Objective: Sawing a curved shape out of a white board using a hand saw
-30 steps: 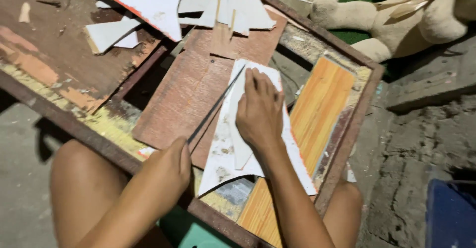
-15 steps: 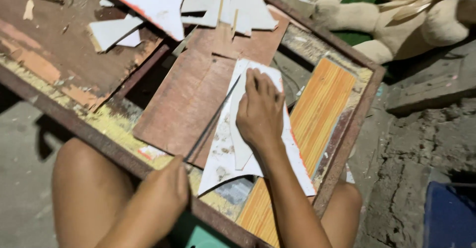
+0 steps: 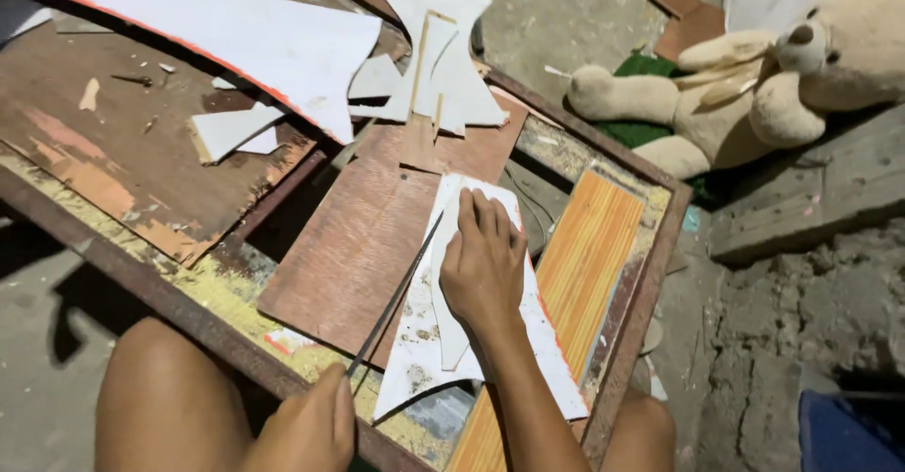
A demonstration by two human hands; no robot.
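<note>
My right hand [image 3: 483,263] presses flat on a white cut sheet piece [image 3: 426,340] that lies on a brown plywood board [image 3: 353,246]. My left hand [image 3: 306,427], at the bottom edge, grips the near end of a thin dark saw blade [image 3: 396,295]. The blade runs diagonally up along the left edge of the white piece, beside my right thumb. My bare knees show below the rusty metal frame [image 3: 160,293].
Several white offcuts [image 3: 434,66] and a long white strip [image 3: 217,33] lie at the back of the worn work surface. An orange striped board [image 3: 584,246] lies to the right. A stuffed bear [image 3: 754,85] rests on the concrete floor, and a blue container [image 3: 848,430] is at bottom right.
My left hand has pulled back towards me and down to the frame's bottom edge, drawing the blade along the white piece. My right hand stays pressed on the sheet.
</note>
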